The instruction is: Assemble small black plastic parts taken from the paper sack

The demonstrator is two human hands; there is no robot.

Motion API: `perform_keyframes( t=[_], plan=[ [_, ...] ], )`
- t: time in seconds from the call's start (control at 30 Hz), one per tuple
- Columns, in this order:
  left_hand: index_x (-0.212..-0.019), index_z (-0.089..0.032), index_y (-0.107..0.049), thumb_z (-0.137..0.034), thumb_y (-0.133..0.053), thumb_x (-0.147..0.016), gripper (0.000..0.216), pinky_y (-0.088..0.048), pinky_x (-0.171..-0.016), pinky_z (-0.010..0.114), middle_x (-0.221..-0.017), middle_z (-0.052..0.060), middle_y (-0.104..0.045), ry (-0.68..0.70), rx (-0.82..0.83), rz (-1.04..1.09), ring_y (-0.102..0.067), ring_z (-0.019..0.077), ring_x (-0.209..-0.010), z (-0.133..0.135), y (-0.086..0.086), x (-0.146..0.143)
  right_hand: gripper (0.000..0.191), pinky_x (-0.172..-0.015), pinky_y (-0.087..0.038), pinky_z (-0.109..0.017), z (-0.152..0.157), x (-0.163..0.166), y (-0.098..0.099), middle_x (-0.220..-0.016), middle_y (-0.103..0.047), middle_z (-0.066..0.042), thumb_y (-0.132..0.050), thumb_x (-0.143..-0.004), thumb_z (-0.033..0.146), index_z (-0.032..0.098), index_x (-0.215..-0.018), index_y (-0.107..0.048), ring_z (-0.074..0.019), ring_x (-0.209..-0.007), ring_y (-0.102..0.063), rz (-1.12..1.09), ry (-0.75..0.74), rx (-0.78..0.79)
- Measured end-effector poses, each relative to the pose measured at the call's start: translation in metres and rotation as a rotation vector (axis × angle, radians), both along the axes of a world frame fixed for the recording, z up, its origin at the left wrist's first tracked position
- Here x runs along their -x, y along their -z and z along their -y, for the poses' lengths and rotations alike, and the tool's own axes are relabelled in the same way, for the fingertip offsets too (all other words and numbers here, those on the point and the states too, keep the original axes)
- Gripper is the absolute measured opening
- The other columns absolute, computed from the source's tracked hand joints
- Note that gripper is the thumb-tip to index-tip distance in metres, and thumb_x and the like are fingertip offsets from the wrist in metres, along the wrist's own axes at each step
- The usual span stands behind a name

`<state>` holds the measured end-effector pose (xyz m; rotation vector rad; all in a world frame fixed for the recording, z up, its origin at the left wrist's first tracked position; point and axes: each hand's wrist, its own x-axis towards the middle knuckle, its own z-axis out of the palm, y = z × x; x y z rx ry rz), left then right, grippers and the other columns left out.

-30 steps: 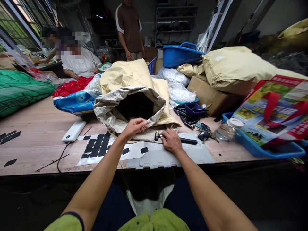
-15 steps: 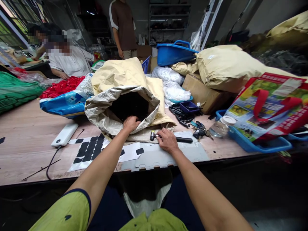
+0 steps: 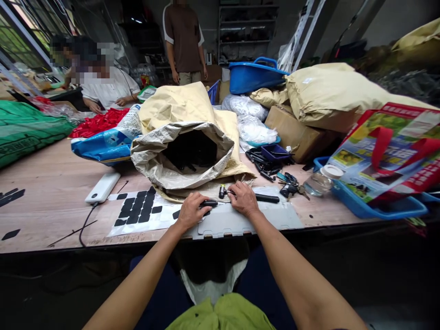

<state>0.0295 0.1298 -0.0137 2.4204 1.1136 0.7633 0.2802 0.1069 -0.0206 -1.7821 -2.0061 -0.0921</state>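
My left hand [image 3: 191, 211] is closed round a slim black handle-like piece [image 3: 209, 203], just above the table in front of the sack. In my right hand [image 3: 243, 198] is a small hammer [image 3: 267, 198]; its yellow-and-black head lies to the left of my fingers, the dark handle to the right. Behind both hands a large tan sack [image 3: 178, 101] lies on its side, its crumpled mouth facing me. Dark pieces show inside the mouth, though its depth is too dark to make out. Under my hands is a grey sheet [image 3: 237, 223].
Black rounded patches on a white sheet [image 3: 165, 223] and a white power bank [image 3: 102, 187] lie left. Right are black pieces [image 3: 263, 165], keys [image 3: 292, 187], a clear jar [image 3: 318, 183] and a blue tray [image 3: 381, 208]. Two people are beyond the table.
My left hand has come out of the sack's mouth, towards me, and now holds a black piece. My right hand stays on the hammer. The view has shifted slightly left.
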Motion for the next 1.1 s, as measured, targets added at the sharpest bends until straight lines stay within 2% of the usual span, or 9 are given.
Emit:
perform_keyframes(
  t=[0.1,0.27,0.37,0.57,0.73,0.87,1.1],
  plan=[
    [-0.109,-0.023,-0.072,-0.034,-0.076,-0.085,0.027,-0.045,-0.086,0.035,-0.098,0.005,-0.067,-0.042,0.066,0.064,-0.057,0.0228,-0.094,-0.005,0.008,0.001,0.013,-0.087,-0.036,-0.035,0.000,0.000,0.000,-0.100,-0.060,-0.006,-0.059,-0.089,0.026,0.023,-0.100,-0.063,-0.0229,-0.097,-0.048,-0.022,-0.008,-0.007],
    [-0.100,-0.023,-0.073,-0.039,-0.078,-0.082,0.025,-0.044,-0.084,0.033,-0.097,0.004,-0.066,-0.070,0.105,0.081,-0.057,0.0225,-0.095,-0.009,0.010,0.002,0.009,-0.087,-0.036,-0.035,-0.001,-0.002,0.002,-0.098,-0.060,-0.006,-0.059,-0.088,0.025,0.023,-0.097,-0.062,-0.0233,-0.097,-0.049,-0.026,-0.016,-0.025],
    [-0.103,-0.024,-0.074,-0.040,-0.077,-0.083,0.025,-0.044,-0.083,0.033,-0.097,0.004,-0.066,-0.060,0.101,0.057,-0.056,0.0223,-0.094,-0.009,0.011,0.002,0.008,-0.087,-0.036,-0.035,-0.002,-0.002,0.003,-0.098,-0.060,-0.006,-0.059,-0.089,0.026,0.023,-0.096,-0.062,-0.0235,-0.097,-0.049,-0.018,-0.013,-0.026],
    [-0.094,-0.022,-0.072,-0.034,-0.075,-0.085,0.015,-0.043,-0.082,0.033,-0.092,0.003,-0.066,-0.057,0.092,0.083,-0.056,0.0215,-0.091,-0.007,0.011,0.002,0.009,-0.087,-0.036,-0.035,-0.002,-0.001,0.004,-0.098,-0.060,-0.006,-0.059,-0.089,0.025,0.023,-0.096,-0.063,-0.0236,-0.097,-0.048,-0.022,-0.012,-0.029],
    [-0.103,-0.023,-0.072,-0.034,-0.078,-0.082,0.025,-0.043,-0.083,0.033,-0.095,0.003,-0.066,-0.050,0.069,0.075,-0.056,0.0222,-0.093,-0.006,0.011,0.002,0.010,-0.087,-0.036,-0.035,-0.001,-0.001,0.003,-0.099,-0.060,-0.007,-0.058,-0.089,0.025,0.023,-0.097,-0.063,-0.0238,-0.097,-0.049,-0.023,-0.011,-0.029],
    [-0.101,-0.024,-0.073,-0.033,-0.078,-0.082,0.022,-0.042,-0.084,0.033,-0.095,0.003,-0.066,-0.046,0.071,0.057,-0.056,0.0223,-0.093,-0.007,0.012,0.002,0.013,-0.089,-0.036,-0.035,-0.002,-0.002,0.004,-0.100,-0.061,-0.007,-0.058,-0.090,0.025,0.023,-0.102,-0.063,-0.0240,-0.099,-0.050,-0.020,-0.017,-0.041],
    [-0.097,-0.024,-0.073,-0.032,-0.078,-0.081,0.019,-0.042,-0.084,0.032,-0.093,0.002,-0.066,-0.061,0.107,0.076,-0.057,0.0214,-0.093,-0.010,0.016,0.003,0.010,-0.087,-0.036,-0.033,-0.003,-0.002,0.006,-0.097,-0.060,-0.006,-0.058,-0.092,0.026,0.022,-0.098,-0.064,-0.0228,-0.096,-0.049,0.000,-0.027,-0.053]
  ],
)
